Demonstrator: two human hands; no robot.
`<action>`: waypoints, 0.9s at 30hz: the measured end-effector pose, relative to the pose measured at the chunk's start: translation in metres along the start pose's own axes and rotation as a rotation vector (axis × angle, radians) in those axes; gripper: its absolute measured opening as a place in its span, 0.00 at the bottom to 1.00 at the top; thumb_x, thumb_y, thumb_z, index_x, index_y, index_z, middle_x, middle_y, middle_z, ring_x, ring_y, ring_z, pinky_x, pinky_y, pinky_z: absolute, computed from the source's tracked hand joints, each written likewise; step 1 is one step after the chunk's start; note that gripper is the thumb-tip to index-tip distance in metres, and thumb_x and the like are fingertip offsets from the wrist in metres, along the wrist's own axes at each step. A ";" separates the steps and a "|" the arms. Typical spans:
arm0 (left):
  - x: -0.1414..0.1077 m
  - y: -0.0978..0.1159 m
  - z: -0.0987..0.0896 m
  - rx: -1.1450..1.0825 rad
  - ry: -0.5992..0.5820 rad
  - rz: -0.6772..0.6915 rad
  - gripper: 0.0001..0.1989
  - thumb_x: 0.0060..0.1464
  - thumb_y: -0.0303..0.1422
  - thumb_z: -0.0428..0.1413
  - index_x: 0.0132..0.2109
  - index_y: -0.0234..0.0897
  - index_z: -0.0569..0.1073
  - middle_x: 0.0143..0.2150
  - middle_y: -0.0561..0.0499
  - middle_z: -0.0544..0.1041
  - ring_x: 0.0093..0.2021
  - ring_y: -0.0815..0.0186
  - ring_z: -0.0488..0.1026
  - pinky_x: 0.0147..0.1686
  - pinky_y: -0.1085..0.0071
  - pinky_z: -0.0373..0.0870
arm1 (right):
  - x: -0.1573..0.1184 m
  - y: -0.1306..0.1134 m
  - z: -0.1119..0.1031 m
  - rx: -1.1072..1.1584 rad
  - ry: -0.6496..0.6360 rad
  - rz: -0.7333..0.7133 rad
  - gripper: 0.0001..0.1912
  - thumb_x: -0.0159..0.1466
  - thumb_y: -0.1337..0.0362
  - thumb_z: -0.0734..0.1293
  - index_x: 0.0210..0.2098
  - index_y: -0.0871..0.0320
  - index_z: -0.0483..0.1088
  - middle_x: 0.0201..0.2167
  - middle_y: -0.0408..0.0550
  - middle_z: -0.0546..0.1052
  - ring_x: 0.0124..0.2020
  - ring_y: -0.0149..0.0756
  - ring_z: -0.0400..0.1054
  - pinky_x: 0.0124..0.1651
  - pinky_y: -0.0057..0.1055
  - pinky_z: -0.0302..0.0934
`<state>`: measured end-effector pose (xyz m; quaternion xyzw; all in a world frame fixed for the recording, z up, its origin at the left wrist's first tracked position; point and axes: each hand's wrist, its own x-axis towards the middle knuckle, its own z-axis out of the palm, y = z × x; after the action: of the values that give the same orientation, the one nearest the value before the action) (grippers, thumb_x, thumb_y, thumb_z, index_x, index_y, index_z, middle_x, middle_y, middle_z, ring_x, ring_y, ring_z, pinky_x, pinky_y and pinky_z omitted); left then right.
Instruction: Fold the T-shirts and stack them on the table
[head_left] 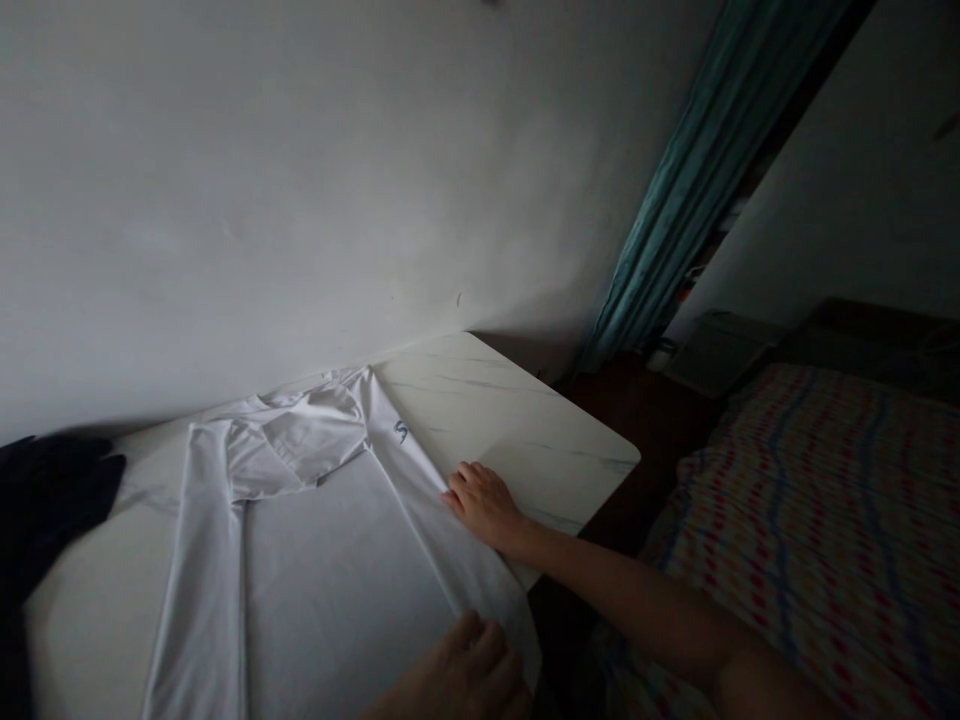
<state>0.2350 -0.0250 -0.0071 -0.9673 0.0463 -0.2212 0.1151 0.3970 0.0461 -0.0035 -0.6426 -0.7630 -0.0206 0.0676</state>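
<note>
A white long-sleeved shirt (337, 560) lies spread on a marble-patterned table, with a small blue mark on its right-hand sleeve. Creases run across the folded upper part by the collar. At the outer edge of that sleeve, my right hand (484, 500) has its fingers bent and closed on the fabric. My left hand (472, 668) is at the bottom of the view, fingers curled together on the cloth near the sleeve's inner edge. Its fingertips are partly hidden, and the lower end of the shirt runs out of view.
The table (517, 400) stands against a pale wall (300, 200), its rounded corner at the right. Dark cloth (52, 510) lies at the left. A bed with a patterned cover (825, 520) is on the right, and a teal curtain (675, 190) hangs behind.
</note>
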 end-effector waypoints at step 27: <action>-0.260 -0.285 -0.035 0.265 -0.157 -1.162 0.23 0.63 0.42 0.41 0.56 0.36 0.71 0.58 0.39 0.75 0.60 0.52 0.70 0.57 0.55 0.67 | 0.274 -0.047 0.049 0.230 0.121 -0.328 0.23 0.69 0.63 0.62 0.61 0.65 0.65 0.66 0.59 0.62 0.67 0.42 0.55 0.68 0.38 0.50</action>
<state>-0.0031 0.2809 -0.0156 -0.8251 -0.5266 -0.1798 0.0979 0.3020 0.3119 -0.0134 -0.4953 -0.8493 0.0173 0.1822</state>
